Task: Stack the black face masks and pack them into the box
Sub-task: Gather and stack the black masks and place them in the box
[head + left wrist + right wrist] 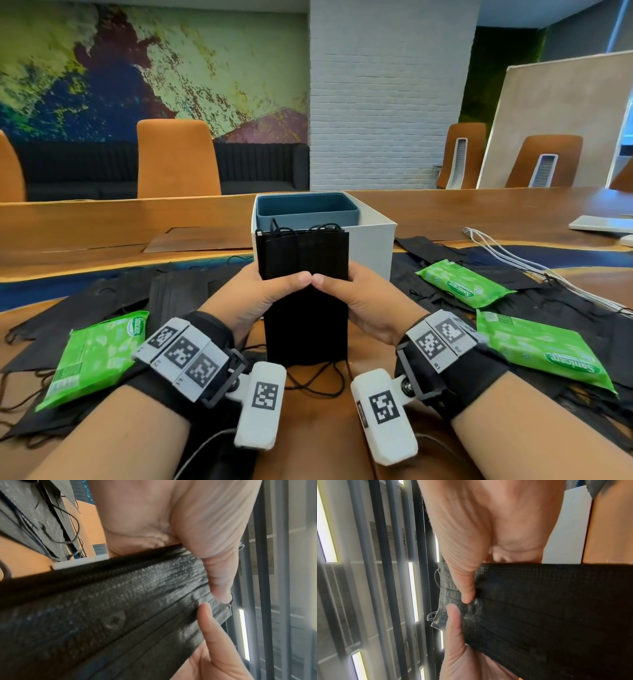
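A stack of black face masks (303, 260) stands on end above the table, held from both sides. My left hand (263, 291) grips its left edge and my right hand (346, 291) grips its right edge, with the thumbs meeting on the near face. The left wrist view shows the pleated stack (120, 615) under my thumb, and the right wrist view shows the stack (547, 608) pinched the same way. Ear loops dangle below the stack. Just behind it stands the white box (371, 243), open on top, with a blue tray (305, 210) inside.
Loose black masks (178, 291) lie spread on the wooden table to the left, and more masks (548, 301) to the right. Green wipe packets lie at left (92, 356), right (462, 286) and near right (541, 353). White cords (534, 267) trail at the right.
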A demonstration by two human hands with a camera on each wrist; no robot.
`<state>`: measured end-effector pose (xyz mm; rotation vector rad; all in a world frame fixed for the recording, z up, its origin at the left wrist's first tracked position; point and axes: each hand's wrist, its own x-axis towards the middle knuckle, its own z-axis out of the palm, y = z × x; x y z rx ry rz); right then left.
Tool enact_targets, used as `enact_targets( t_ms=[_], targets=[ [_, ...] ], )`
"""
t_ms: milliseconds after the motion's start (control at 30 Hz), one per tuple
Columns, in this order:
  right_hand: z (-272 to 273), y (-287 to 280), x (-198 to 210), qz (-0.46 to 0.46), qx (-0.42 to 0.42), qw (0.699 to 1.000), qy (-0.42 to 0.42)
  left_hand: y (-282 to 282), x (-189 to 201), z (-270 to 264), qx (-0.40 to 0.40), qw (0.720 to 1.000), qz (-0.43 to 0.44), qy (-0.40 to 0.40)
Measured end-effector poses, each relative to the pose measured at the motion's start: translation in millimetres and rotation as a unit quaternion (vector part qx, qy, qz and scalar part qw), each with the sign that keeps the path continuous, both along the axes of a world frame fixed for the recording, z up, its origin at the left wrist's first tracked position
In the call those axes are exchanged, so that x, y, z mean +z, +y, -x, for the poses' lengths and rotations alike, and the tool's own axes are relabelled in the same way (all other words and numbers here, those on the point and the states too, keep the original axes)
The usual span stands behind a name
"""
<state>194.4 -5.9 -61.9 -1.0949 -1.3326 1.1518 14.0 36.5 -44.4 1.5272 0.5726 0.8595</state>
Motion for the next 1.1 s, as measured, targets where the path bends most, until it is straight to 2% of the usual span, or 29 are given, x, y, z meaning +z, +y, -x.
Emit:
enact_targets(
  t_ms=[200,333,500,700,1000,1100],
  targets=[
    [1.8,-0.9,1.4,-0.023,-0.007,1.0,0.021,-4.1,0.0,-2.5,-0.018,1.0,-0.007,0.005],
    [2.2,-2.0,2.1,-0.038,-0.003,0.999,0.001,-5.0,1.1,-1.5,-0.028,1.0,0.001,-0.001],
    [1.6,-0.5,1.7,-0.035,-0.005,0.999,0.002,-6.4,6.3,2.9,-0.039,0.999,0.005,-0.031],
    [7.3,-4.6,4.2,-0.061,-0.031,0.996,-0.051,-8.1,6.4,0.8,-0.038,0.998,0.032,-0.048],
    [10.9,-8.2,5.3,-0.069,-0.02,0.996,-0.061,-16.4,-0.3,-7.8,-0.025,0.999,-0.002,0.042],
    [7.2,-5.9,5.2,-0.066,-0.034,0.996,-0.056,-15.1,1.4,-8.3,0.006,0.999,-0.005,0.052]
  ],
)
